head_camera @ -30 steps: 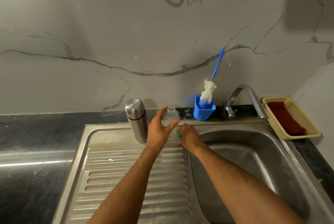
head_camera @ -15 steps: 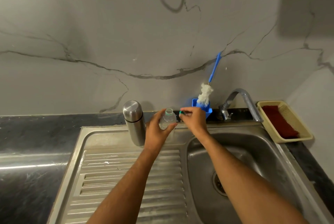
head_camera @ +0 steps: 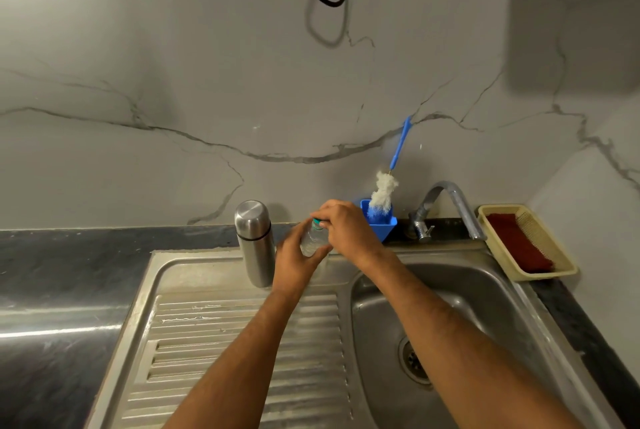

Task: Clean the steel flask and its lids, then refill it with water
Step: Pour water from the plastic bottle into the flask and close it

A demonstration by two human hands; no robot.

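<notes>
The steel flask (head_camera: pixel 255 241) stands upright with its lid on at the back of the drainboard, just left of my hands. My left hand (head_camera: pixel 298 260) grips a small clear plastic bottle (head_camera: pixel 312 241) around its body. My right hand (head_camera: pixel 349 229) is over the bottle's top, its fingers pinching the teal cap (head_camera: pixel 317 222) at the neck. Both hands are at the sink's back edge, between the flask and the blue holder.
A blue holder (head_camera: pixel 382 224) with a blue-handled bottle brush (head_camera: pixel 388 182) sits behind my right hand. The tap (head_camera: pixel 450 201) arches over the steel sink basin (head_camera: pixel 485 307). A beige basket (head_camera: pixel 554 262) holding a red scrubber is at right. The ribbed drainboard (head_camera: pixel 207 342) lies at left.
My right hand rose from the sink's edge with the teal cap and now sits on the bottle's neck. My left hand kept hold of the bottle. The flask stayed put.
</notes>
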